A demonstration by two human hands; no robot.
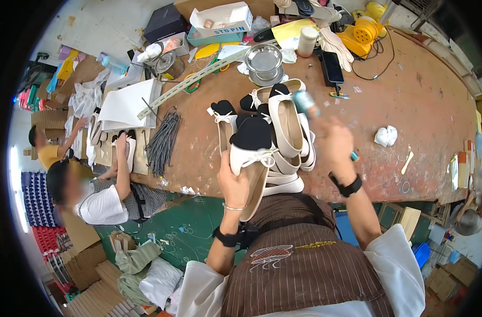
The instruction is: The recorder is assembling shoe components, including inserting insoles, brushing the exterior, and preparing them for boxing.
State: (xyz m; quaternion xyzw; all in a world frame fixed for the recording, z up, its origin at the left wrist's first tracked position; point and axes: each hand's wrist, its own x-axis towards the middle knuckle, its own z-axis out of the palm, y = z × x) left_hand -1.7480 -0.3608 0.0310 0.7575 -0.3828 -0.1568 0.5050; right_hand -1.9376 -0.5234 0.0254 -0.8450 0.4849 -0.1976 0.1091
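Brown pinstriped apron [304, 269] on the wearer, nearest the lens. Far left: a co-worker in a white shirt [104, 205] handling a black-toed shoe at the workbench [410, 105]. Next, white sheets [125, 107], then a bundle of thin dark rods [164, 140] lying on the bench. Left hand [235, 185]: fingers wrapped on the side of a cream flat [258, 177], black toe pointing away, heel toward the wearer, held up at the bench's near edge. Beyond it, round metal dishes [263, 59]. Just right of the held flat, a heap of similar shoes [286, 132], overlapping. Right hand [336, 140], motion-blurred: closed around a teal tool [306, 101], its blurred end near the heap; kind unclear, contact can't tell. Farther back, a black phone [331, 68]. Right: a white crumpled wad [386, 136], then a pale flat stick [407, 162].
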